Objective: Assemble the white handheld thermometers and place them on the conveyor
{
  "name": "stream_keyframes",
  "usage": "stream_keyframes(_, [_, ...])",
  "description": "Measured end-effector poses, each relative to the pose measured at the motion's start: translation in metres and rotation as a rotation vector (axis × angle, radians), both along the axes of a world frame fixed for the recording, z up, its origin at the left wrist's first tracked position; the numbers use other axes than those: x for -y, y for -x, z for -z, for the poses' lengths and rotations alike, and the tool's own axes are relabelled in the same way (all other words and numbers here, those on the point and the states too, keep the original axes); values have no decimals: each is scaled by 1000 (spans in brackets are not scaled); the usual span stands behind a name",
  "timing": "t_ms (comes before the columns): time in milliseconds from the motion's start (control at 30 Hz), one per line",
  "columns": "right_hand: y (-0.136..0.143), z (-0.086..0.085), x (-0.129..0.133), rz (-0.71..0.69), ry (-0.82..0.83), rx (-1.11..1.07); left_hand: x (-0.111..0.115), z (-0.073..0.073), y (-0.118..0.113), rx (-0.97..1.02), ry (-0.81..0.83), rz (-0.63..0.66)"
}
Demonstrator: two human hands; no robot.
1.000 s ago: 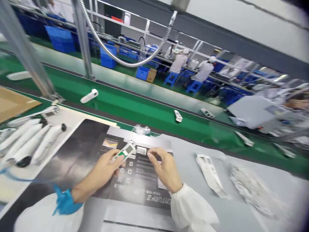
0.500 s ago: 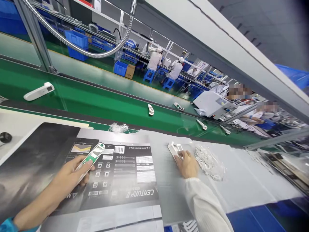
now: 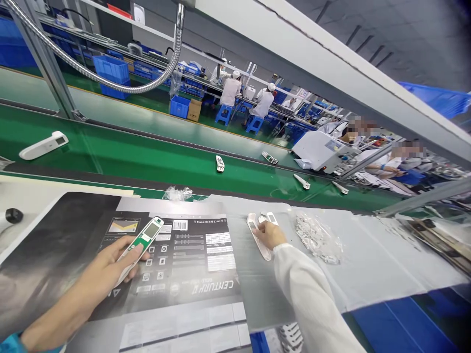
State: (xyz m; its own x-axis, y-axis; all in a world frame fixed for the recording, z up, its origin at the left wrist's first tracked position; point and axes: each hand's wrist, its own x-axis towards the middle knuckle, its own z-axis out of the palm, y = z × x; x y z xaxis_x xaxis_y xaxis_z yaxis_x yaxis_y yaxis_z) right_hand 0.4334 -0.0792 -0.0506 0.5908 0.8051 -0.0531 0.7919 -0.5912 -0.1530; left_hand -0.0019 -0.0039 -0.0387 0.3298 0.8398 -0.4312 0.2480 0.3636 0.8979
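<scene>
My left hand (image 3: 123, 257) is closed around a white handheld casing half with a green circuit board (image 3: 142, 240) and a small display, held tilted above the printed cardboard. On the grey sheet, my right hand (image 3: 271, 235) has its fingers closed on a long white plastic casing half (image 3: 262, 249). Another white shell piece with a rectangular window (image 3: 272, 218) lies just beyond those fingers. To the right of this hand rests a clear plastic bag of small white parts (image 3: 318, 240).
A green conveyor belt (image 3: 147, 162) runs across behind the bench, carrying a white handheld device (image 3: 44, 145) and several casing parts. Crumpled clear plastic (image 3: 177, 193) lies at the cardboard's far edge. A flexible metal hose (image 3: 121, 89) hangs overhead. Several people work farther back.
My right hand has shifted slightly left and now grips the casing half, which lies apart from the windowed shell. The belt's parts have moved left. My left hand keeps its hold.
</scene>
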Motion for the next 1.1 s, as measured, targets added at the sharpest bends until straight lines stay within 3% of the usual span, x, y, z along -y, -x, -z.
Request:
stream_keyframes(133, [7,-23,2,-47,-66,-228,9,-17,-9,17,-70,38])
stream_keyframes(267, [53,-28,10,-122,-244,-500,23,-32,-34,19,-262,43])
stream_keyframes(400, [135,-20,6,-123,-577,-1159,37,-27,-72,56,-534,-2])
stream_keyframes(500, [181,-19,-5,-161,-608,-1394,42,-12,-93,27,-662,31])
stream_keyframes(633, [196,-17,-13,-219,-533,-1200,39,8,-103,-23,-709,15])
stream_keyframes(767, [195,-11,-6,-243,-411,-977,28,9,-99,263,-563,19])
stream_keyframes(900, [208,-8,1,-316,-266,-876,11,2,-80,485,-351,-122])
stream_keyframes(1000, [222,-6,-2,-332,-226,-798,0,2,-60,481,-329,-257])
stream_keyframes(1100, [234,-3,-10,-331,-201,-761,0,6,-43,365,-366,-291])
